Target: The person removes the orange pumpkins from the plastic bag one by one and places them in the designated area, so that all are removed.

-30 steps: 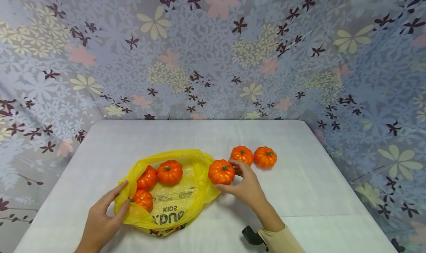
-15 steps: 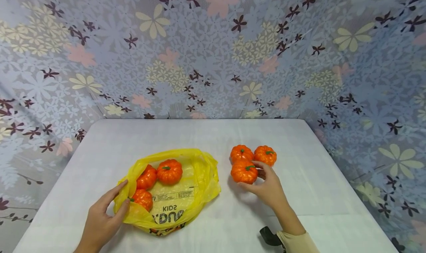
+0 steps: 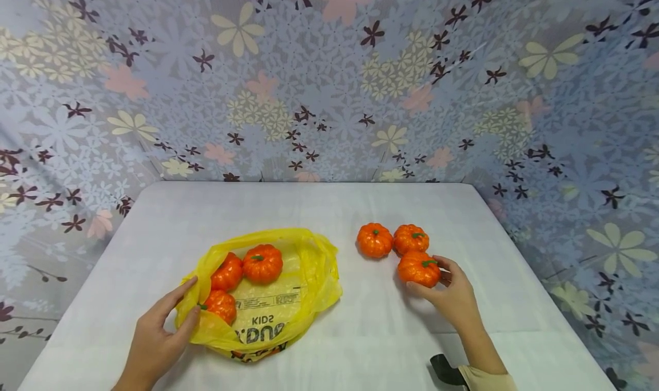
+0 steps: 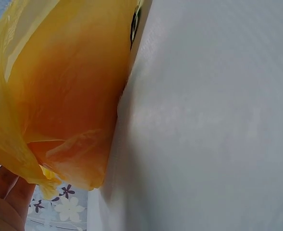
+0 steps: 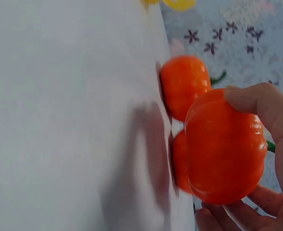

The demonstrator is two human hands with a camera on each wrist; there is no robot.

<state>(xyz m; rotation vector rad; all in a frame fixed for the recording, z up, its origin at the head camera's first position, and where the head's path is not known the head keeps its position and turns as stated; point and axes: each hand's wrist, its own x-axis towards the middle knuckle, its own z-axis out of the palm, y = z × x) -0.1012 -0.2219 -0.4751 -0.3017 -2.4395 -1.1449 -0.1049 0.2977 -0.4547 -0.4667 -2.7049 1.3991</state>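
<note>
My right hand [image 3: 455,296] grips a small orange pumpkin [image 3: 418,270] with a green stem, thumb on the near side and fingers behind. In the right wrist view the held pumpkin [image 5: 225,149] hangs over the table, its shadow beside it. Just beyond it lie two more pumpkins, one on the left [image 3: 374,240] and one on the right [image 3: 411,238]. My left hand [image 3: 162,334] pinches the left rim of a yellow plastic bag [image 3: 319,288]. Inside the bag sit three pumpkins, one at the back [image 3: 262,264], one at the left [image 3: 226,274] and one at the front [image 3: 220,306].
A white cloth covers the table [image 3: 360,345]. Behind it and at the sides hangs a floral curtain [image 3: 329,82]. A black device [image 3: 447,370] sits at my right wrist by the beige sleeve [image 3: 486,379]. The bag's mouth faces up, held wide.
My right hand has carried its pumpkin rightward, from beside the bag's right rim to in front of the two table pumpkins. The left hand and the bag stay put.
</note>
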